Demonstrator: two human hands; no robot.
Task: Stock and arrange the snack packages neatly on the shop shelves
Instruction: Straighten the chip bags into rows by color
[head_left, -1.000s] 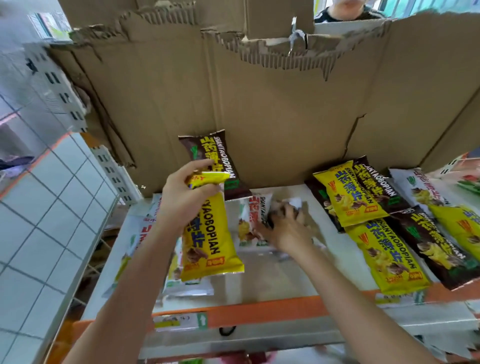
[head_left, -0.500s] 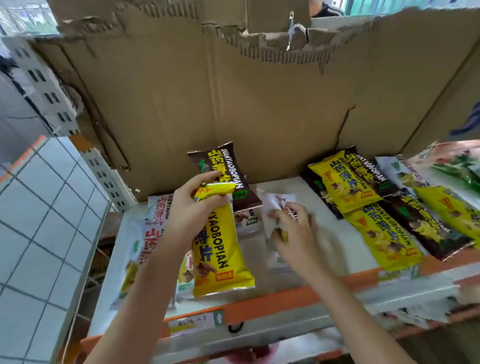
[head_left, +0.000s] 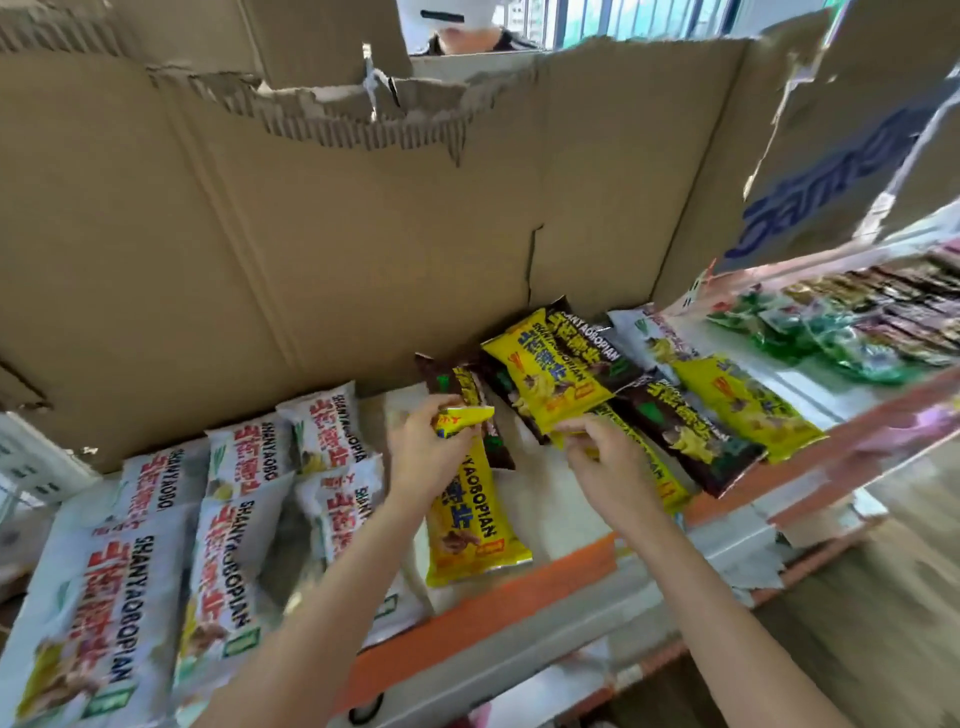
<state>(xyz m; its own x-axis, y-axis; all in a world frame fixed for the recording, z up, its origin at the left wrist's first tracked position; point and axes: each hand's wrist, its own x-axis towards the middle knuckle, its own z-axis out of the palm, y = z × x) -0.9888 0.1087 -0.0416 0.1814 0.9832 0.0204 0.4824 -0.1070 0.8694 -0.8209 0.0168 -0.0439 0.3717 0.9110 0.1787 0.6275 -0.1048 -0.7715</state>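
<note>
**Both hands on yellow packs at mid-shelf**

While the left hand (head_left: 423, 457) pinches the top edge of a yellow pack (head_left: 470, 525), thumb and fingers curled round the crimped end, the pack hangs down toward 6 o'clock w/ its lower end over the orange shelf lip (head_left: 498, 597). A brown pack (head_left: 467, 410) lies just behind that hand, at 12 o'clock from it.

Right hand (head_left: 605, 457) sits near the left, at its 3 o'clock, the two apart by a small gap. Its fingers curl onto the near edge of a second yellow pack (head_left: 652, 467) lying flat on the shelf; grip looks like a pinch, but the fingertips are partly hidden.

At 1–2 o'clock from the hands, a mixed pile of yellow & brown packs (head_left: 649, 384) overlaps, fanned out and tilted. At 8–9 o'clock, white packs (head_left: 234, 499) lie flat in rough rows, overlapping each other, reaching to the shelf front.

Torn cardboard sheet (head_left: 337, 234) stands upright as the back wall. Far right, at 3 o'clock, green-wrapped goods (head_left: 810, 332) sit on the next shelf section; details blurred. Someone stands behind the cardboard at 12 o'clock.
</note>
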